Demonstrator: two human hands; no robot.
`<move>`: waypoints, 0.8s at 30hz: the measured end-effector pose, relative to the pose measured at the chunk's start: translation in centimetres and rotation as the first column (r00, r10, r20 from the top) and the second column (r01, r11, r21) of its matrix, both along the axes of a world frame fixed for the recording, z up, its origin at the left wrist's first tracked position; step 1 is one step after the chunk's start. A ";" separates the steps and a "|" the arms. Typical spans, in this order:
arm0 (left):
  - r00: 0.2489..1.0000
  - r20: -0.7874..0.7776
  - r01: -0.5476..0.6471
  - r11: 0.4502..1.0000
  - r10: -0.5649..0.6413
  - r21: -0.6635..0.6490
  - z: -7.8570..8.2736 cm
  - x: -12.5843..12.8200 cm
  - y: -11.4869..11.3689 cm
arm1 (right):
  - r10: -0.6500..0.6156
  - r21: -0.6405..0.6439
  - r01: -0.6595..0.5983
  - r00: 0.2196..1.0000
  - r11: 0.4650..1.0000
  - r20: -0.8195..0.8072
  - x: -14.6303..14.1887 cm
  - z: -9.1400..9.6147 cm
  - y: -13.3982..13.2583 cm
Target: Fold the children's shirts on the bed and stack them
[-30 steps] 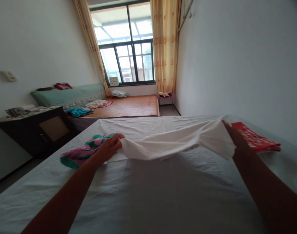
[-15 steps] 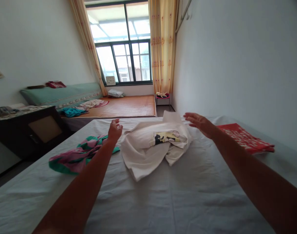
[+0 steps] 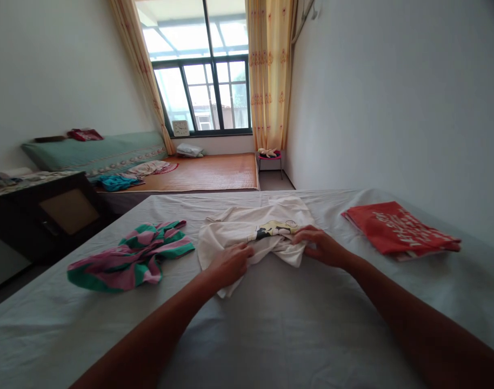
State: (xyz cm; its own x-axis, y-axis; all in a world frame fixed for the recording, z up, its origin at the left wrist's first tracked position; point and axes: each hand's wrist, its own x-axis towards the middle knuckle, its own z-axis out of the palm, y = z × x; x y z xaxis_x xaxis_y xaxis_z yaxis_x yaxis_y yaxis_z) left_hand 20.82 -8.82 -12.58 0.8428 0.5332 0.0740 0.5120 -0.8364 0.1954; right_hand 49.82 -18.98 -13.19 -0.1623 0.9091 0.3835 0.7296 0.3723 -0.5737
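Note:
A crumpled white T-shirt (image 3: 247,224) with a small printed picture lies in the middle of the white bed sheet (image 3: 271,324). My left hand (image 3: 229,263) rests on its near left part, fingers curled into the cloth. My right hand (image 3: 322,246) lies on its near right edge, fingers pinching a fold.
A pink-and-green striped garment (image 3: 129,256) lies bunched to the left of the shirt. A folded red cloth (image 3: 396,229) sits at the right near the wall. Beyond the bed are a dark cabinet (image 3: 48,210), a second bed with a mat (image 3: 214,173), and a window.
One second ago both hands held the shirt stretched in the air. They let it drop onto the bed, then came down and took hold of its near edge.

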 end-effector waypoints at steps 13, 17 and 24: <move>0.834 0.126 0.435 0.500 -0.538 -0.749 6.4 -6.0 3.4 | -0.126 -0.252 -0.143 0.577 0.957 -0.807 12.6 -0.5 -4.9; 0.926 0.187 0.345 0.533 -0.328 -0.773 5.7 -6.4 4.4 | -0.287 -0.421 -0.101 0.589 0.902 -0.756 13.7 -0.5 -5.8; 0.918 0.209 -0.253 0.904 0.337 -0.344 0.2 -8.0 9.9 | -0.430 -0.578 0.198 0.853 0.792 -0.297 10.6 0.9 -4.6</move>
